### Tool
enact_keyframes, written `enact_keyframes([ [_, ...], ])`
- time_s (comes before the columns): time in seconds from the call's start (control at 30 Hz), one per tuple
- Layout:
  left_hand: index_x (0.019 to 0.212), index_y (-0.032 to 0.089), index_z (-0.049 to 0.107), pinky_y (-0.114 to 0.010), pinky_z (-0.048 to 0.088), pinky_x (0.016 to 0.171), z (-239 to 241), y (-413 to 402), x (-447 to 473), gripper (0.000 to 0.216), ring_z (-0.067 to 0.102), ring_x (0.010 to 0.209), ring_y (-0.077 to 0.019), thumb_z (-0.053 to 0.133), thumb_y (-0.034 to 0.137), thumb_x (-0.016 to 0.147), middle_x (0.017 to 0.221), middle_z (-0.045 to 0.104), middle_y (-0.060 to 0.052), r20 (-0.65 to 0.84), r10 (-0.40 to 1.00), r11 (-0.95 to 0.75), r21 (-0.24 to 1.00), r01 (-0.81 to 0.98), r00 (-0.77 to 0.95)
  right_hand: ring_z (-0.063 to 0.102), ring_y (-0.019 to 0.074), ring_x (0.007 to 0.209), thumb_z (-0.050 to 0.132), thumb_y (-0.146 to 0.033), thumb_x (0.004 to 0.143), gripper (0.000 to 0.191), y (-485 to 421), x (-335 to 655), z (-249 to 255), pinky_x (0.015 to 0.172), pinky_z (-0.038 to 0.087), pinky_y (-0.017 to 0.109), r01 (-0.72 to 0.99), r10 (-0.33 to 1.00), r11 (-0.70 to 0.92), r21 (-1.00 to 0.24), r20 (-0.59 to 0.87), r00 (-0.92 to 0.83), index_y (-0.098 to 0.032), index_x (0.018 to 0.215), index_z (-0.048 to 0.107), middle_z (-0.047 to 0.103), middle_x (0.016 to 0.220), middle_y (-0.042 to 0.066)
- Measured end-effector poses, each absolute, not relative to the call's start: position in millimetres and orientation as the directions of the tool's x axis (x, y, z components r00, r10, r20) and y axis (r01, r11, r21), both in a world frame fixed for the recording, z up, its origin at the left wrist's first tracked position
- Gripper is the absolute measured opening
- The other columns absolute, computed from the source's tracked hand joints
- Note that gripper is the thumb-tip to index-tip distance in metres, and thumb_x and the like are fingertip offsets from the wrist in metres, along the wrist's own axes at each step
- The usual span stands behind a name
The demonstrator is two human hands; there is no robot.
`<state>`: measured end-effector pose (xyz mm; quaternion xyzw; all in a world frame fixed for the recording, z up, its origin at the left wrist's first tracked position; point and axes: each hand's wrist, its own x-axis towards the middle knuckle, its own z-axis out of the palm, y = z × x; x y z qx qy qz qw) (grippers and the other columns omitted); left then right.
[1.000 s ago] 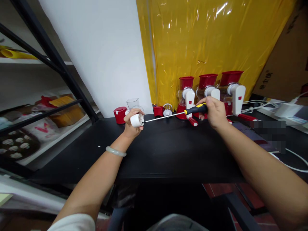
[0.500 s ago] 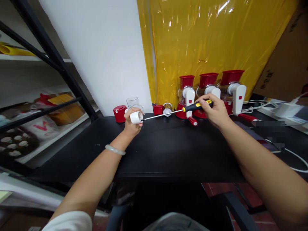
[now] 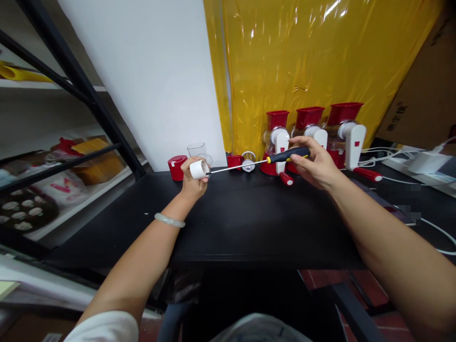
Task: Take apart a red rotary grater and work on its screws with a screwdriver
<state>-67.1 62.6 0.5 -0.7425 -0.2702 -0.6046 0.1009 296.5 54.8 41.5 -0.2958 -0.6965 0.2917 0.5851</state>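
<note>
My left hand [image 3: 194, 183] is closed around a white hollow cylindrical part [image 3: 198, 169], its open end facing right. My right hand [image 3: 313, 161] grips the black and yellow handle of a long screwdriver [image 3: 231, 167], with the thumb along its near side and a finger stretched out above it. The metal shaft runs nearly level to the left. Its tip is at the mouth of the white part; exactly where it rests inside cannot be seen. Both hands are raised above the black table [image 3: 249, 223]. Behind my left hand stand a red base [image 3: 176, 168] and a clear plastic housing [image 3: 196, 149].
Three red and white rotary graters [image 3: 278, 137] stand at the back right, their crank handles toward me. A grater drum [image 3: 248, 161] lies beside a red piece [image 3: 234, 162]. Cables and a tablet [image 3: 388, 202] are on the right, a shelf rack [image 3: 81, 190] on the left.
The screwdriver handle has turned, so its yellow stripe shows lower down. My right fingers have loosened and spread along the handle. My left hand and the white part have shifted slightly left and up.
</note>
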Motion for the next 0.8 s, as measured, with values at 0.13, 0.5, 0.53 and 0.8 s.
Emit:
enact_keyframes([
  [0.13,0.114,0.032,0.034,-0.042,0.052,0.08,-2,65,-73,0.066,0.064,0.078,-0.0192,0.056,0.08,0.074,0.094,0.059,-0.002,0.945,0.303,-0.826,0.196,0.528,0.122,0.064,0.0204,0.075,0.061,-0.073,0.075,0.053,59,295,39,0.067,0.055,0.036,0.006,0.81,0.573,-0.819,0.566,-0.151,-0.03,0.105,0.063,0.064,0.086,0.004],
  [0.5,0.108,0.03,0.037,-0.044,0.051,0.079,-5,67,-76,0.064,0.063,0.078,-0.0198,0.06,0.079,0.072,0.096,0.059,-0.003,0.937,0.338,-0.806,0.24,0.541,0.087,0.05,0.0155,0.052,0.051,-0.069,0.085,0.047,58,302,42,0.053,0.04,0.031,0.353,0.765,0.632,-0.69,0.629,-0.14,-0.025,0.083,0.066,0.055,0.059,0.0],
  [0.53,0.108,0.031,0.037,-0.043,0.051,0.078,-5,68,-76,0.062,0.063,0.078,-0.0196,0.062,0.076,0.073,0.095,0.059,-0.003,0.944,0.314,-0.825,0.218,0.522,0.102,0.051,0.0161,0.055,0.052,-0.067,0.086,0.045,55,302,44,0.055,0.041,0.032,0.359,0.754,0.642,-0.677,0.642,-0.139,-0.025,0.084,0.066,0.056,0.061,0.001],
  [0.8,0.111,0.029,0.031,-0.046,0.052,0.079,-10,74,-77,0.065,0.063,0.081,-0.0204,0.053,0.08,0.077,0.095,0.057,-0.004,0.944,0.287,-0.822,0.157,0.547,0.161,0.062,0.0214,0.082,0.06,-0.057,0.085,0.031,44,305,56,0.077,0.05,0.039,0.356,0.656,0.734,-0.579,0.74,-0.149,-0.028,0.092,0.068,0.068,0.092,0.006],
])
